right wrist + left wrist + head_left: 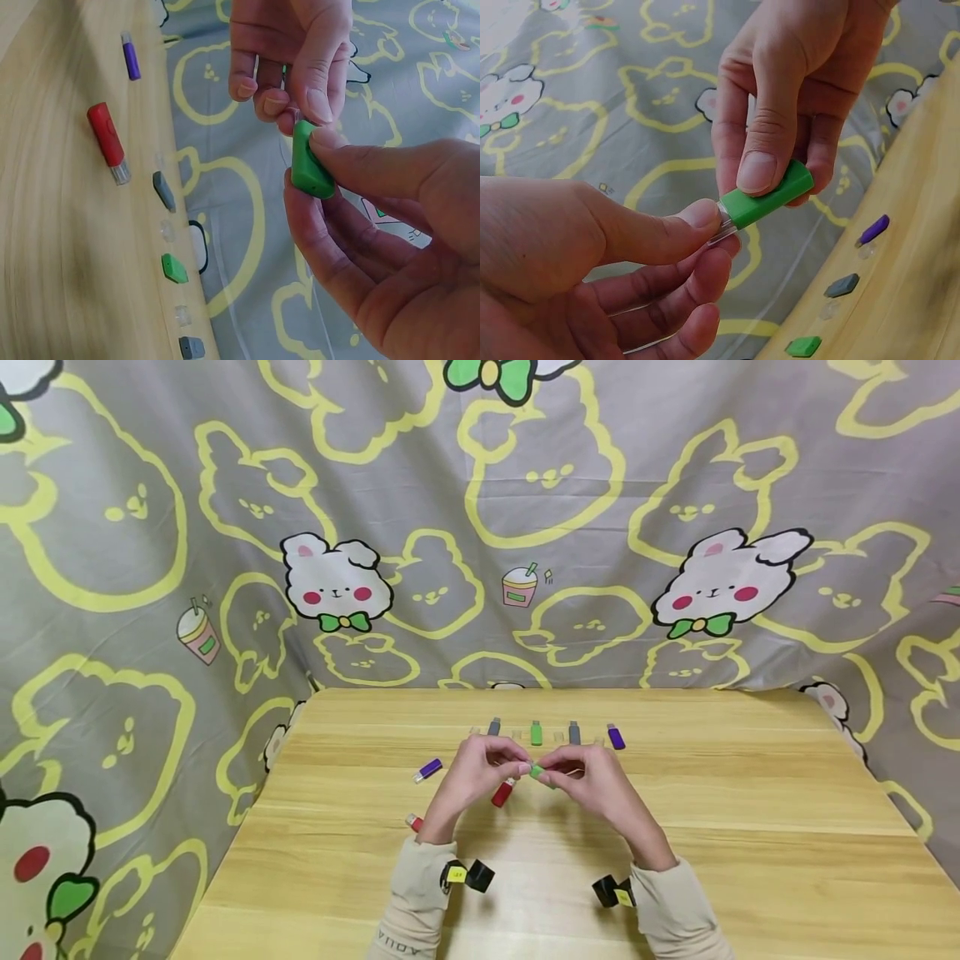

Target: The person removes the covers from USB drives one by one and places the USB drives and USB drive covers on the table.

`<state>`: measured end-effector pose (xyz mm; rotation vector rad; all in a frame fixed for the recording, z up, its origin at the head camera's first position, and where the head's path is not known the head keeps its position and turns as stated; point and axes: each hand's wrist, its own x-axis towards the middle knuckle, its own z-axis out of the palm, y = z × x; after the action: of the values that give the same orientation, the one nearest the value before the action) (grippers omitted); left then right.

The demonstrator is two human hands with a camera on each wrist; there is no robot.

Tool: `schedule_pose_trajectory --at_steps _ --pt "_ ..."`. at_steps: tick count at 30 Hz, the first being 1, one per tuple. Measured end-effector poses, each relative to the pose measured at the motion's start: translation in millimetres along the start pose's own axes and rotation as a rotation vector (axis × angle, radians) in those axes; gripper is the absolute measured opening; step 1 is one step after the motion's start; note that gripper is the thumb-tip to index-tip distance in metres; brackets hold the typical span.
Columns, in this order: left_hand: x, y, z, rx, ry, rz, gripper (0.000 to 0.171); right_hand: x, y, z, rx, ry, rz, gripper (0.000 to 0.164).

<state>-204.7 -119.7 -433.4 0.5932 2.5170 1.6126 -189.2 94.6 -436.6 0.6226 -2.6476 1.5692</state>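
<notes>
A green USB flash drive is held between both hands above the table. My right hand pinches its green body between thumb and fingers. At the other end, my left hand pinches the clear cap between thumb and forefinger; the cap is around or against the metal plug, partly hidden by the fingertips. Below the left hand lies a red flash drive with a clear cap over its plug, seen well in the right wrist view. A second red drive is partly covered by the left wrist.
Along the back stand out a grey drive, a green drive, another grey drive and a purple drive, with loose clear caps between them. A capped purple drive lies left on the wooden table. A patterned curtain hangs behind.
</notes>
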Motion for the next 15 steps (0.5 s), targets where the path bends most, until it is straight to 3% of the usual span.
schedule_pose_trajectory --at_steps 5,11,15 --pt "-3.2 -1.1 -6.4 -0.009 0.025 -0.013 0.005 0 0 -2 -0.009 -0.011 -0.002 0.008" --pt "-11.0 -2.9 -28.1 -0.024 0.239 -0.053 0.002 -7 8 -17 -0.02 0.031 0.092 0.01" --pt "-8.1 -4.4 -29.5 -0.039 0.182 -0.024 0.004 -8 12 -27 -0.013 0.036 0.089 0.014"
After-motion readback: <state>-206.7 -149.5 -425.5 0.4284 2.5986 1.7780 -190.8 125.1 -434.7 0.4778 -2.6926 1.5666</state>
